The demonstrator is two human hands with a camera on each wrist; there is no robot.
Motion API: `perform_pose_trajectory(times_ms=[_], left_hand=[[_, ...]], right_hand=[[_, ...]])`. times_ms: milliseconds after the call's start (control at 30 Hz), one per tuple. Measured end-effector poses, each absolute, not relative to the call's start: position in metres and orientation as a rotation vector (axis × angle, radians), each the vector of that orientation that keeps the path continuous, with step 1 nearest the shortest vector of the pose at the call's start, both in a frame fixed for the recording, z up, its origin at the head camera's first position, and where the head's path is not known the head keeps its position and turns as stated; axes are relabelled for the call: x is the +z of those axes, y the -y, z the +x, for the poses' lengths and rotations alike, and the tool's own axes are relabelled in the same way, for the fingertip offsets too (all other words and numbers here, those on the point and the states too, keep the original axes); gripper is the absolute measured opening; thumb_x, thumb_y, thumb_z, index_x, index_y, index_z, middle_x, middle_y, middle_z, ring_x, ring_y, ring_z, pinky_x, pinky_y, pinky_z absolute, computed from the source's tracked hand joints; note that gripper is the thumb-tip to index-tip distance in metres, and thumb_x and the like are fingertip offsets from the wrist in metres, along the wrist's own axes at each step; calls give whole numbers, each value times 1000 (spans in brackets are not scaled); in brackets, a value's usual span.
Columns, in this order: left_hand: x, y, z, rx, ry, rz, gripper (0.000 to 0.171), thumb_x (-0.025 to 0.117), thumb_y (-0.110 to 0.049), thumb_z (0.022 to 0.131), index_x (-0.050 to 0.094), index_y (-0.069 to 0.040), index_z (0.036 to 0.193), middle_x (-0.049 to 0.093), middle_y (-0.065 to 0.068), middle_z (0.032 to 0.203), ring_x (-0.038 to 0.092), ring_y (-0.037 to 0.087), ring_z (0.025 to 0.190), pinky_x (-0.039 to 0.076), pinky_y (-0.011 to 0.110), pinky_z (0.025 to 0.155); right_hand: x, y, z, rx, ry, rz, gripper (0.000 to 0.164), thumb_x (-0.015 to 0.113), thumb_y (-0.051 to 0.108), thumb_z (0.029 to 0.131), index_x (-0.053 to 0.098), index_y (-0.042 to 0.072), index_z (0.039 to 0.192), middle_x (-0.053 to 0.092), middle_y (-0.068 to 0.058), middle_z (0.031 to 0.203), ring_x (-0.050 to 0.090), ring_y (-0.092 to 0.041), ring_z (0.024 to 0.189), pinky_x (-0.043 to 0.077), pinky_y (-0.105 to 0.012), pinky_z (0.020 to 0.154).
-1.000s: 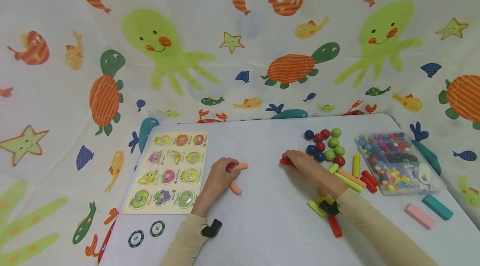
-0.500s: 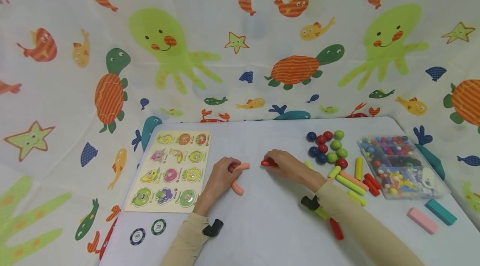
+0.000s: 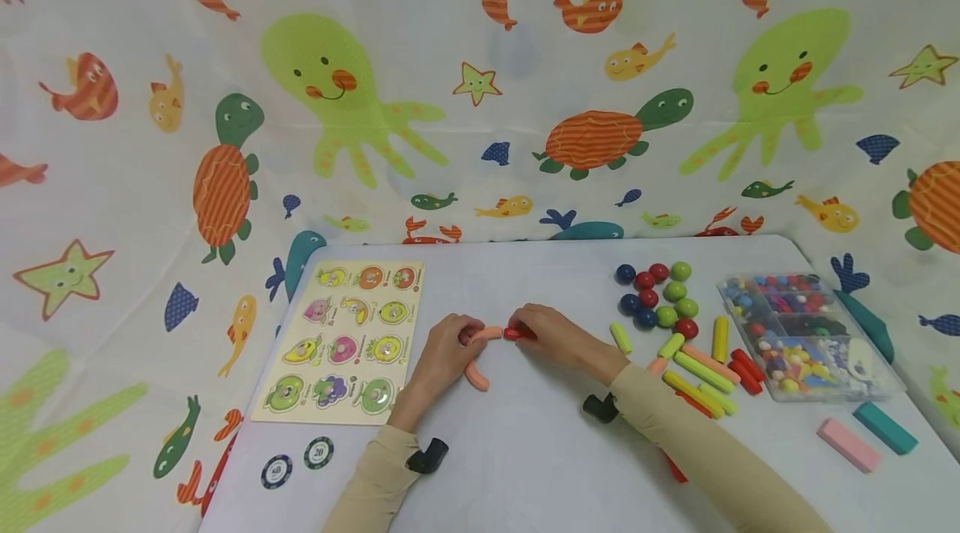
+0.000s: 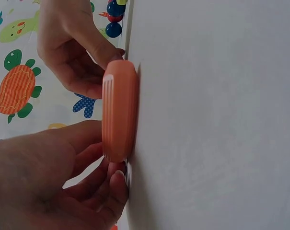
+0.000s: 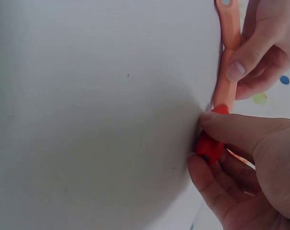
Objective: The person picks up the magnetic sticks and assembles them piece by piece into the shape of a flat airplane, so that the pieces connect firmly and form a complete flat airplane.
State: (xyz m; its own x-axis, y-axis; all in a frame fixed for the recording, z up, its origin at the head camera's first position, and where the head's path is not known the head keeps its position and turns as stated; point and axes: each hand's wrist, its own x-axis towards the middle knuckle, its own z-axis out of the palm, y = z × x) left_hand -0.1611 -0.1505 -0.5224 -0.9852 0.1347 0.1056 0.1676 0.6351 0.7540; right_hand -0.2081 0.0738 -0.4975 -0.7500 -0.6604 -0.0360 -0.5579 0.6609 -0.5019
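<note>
My left hand [image 3: 447, 349] pinches a salmon-orange curved plastic piece [image 3: 489, 333] low over the white table. A second salmon curved piece [image 3: 477, 377] extends from it toward me, end to end with it in the right wrist view; it fills the middle of the left wrist view as an orange ribbed piece [image 4: 120, 110]. Facing it, my right hand [image 3: 551, 333] pinches a short red plastic piece [image 3: 513, 334] between thumb and fingers. In the right wrist view this red piece [image 5: 211, 143] is right at the salmon piece's end, partly covered by my fingers.
Several yellow, lime, salmon and red plastic pieces [image 3: 703, 373] lie right of my right forearm. Behind them are blue, red and green balls [image 3: 648, 298]. A compartment box of beads [image 3: 806, 337], pink block [image 3: 849, 445], teal block [image 3: 885, 428], fruit puzzle board [image 3: 341, 345] and two chips [image 3: 277, 471] surround them.
My right hand has moved left with the red piece, bringing it up to the salmon piece's end. My left hand keeps its hold and hardly moves.
</note>
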Motion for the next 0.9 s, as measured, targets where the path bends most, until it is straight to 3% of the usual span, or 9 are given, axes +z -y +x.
perform_pose_trajectory(times_ms=[567,900], left_hand=[[-522,149,-161,-1261,2786,-228,21,76,-16,91,72,-7,109,62,3,88,55,16,80,44,22,68],[-523,150,-162,-1266,2780,-181,21,74,-15,93,70,-6,110,62,4,89,52,14,79,43,24,68]], right_hand=[[-501,-70,-207,-674,-2752,-942,28,73,14,94,68,10,122,67,-2,110,60,-14,100,54,-34,97],[-486,-107,-208,-810,-2767,-819,34,70,17,97,65,8,129,67,-4,119,63,-19,111,53,-41,102]])
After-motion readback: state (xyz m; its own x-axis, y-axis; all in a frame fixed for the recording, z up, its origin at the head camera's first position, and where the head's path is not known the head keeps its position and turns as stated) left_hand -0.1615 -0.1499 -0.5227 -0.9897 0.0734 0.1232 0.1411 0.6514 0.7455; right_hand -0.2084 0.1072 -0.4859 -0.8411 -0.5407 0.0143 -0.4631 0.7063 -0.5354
